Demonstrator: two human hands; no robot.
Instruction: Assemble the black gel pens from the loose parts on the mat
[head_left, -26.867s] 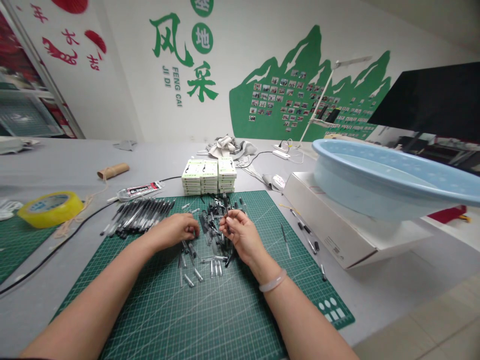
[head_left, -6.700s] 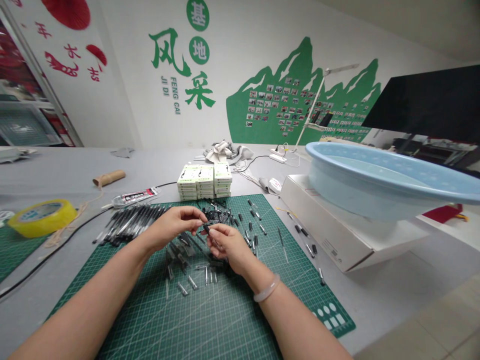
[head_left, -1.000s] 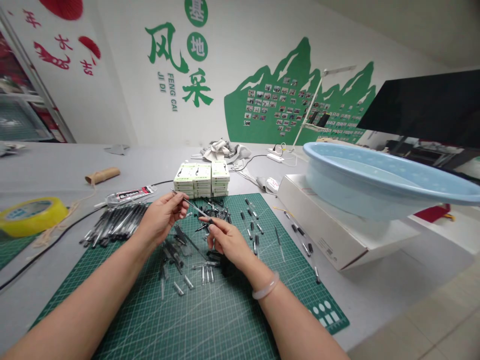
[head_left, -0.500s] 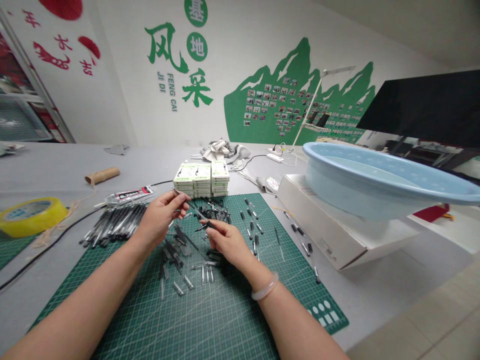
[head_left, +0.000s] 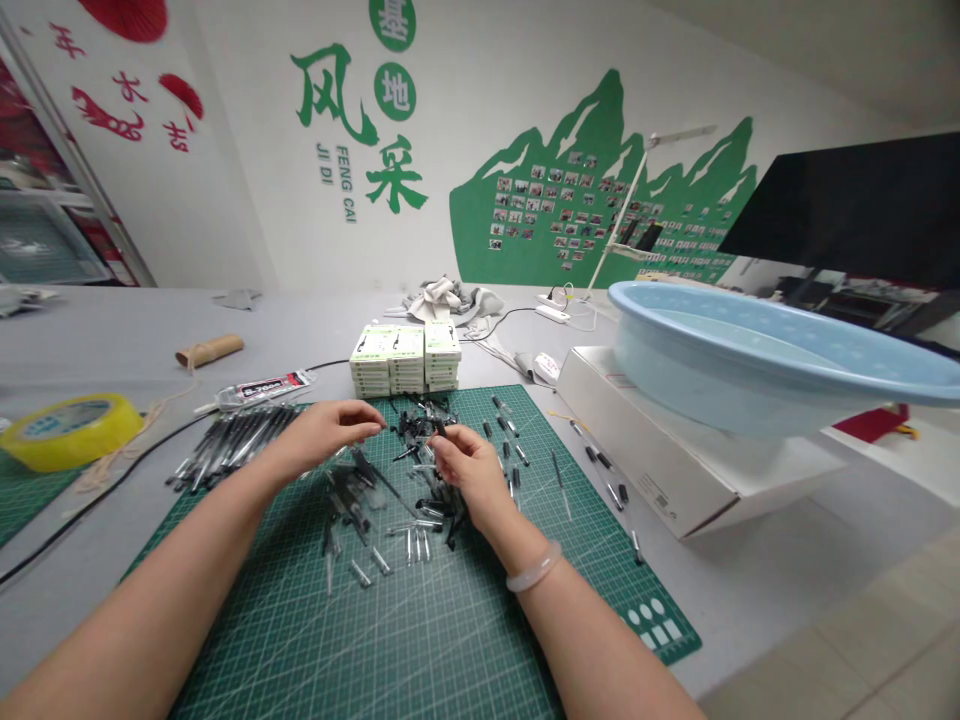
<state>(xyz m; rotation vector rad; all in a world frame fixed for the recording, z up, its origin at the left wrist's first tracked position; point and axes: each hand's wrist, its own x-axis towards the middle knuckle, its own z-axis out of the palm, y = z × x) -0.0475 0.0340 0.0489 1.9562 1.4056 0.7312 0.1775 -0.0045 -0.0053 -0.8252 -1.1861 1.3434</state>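
My left hand (head_left: pixel 330 432) hovers over the green cutting mat (head_left: pixel 450 640), fingertips pinched together and pointing right; what they hold, if anything, is too small to name. My right hand (head_left: pixel 466 468) is a short gap away, thumb and forefinger closed on a small black pen part (head_left: pixel 439 429). Both hands are over a heap of loose pen parts (head_left: pixel 416 440). More barrels and clear tips (head_left: pixel 360 520) lie scattered just in front of them. A row of assembled black pens (head_left: pixel 232 445) lies left of my left hand.
Stacked small white-green boxes (head_left: pixel 405 358) stand behind the mat, with a glue tube (head_left: pixel 255 388) to their left. A yellow tape roll (head_left: pixel 71 430) and a black cable (head_left: pixel 90 500) are at the left. A blue basin (head_left: pixel 750 360) rests on a white carton (head_left: pixel 660 450) at the right.
Both hands have come down toward the parts heap. The long thin pen piece held up between them half a second ago no longer shows between the hands.
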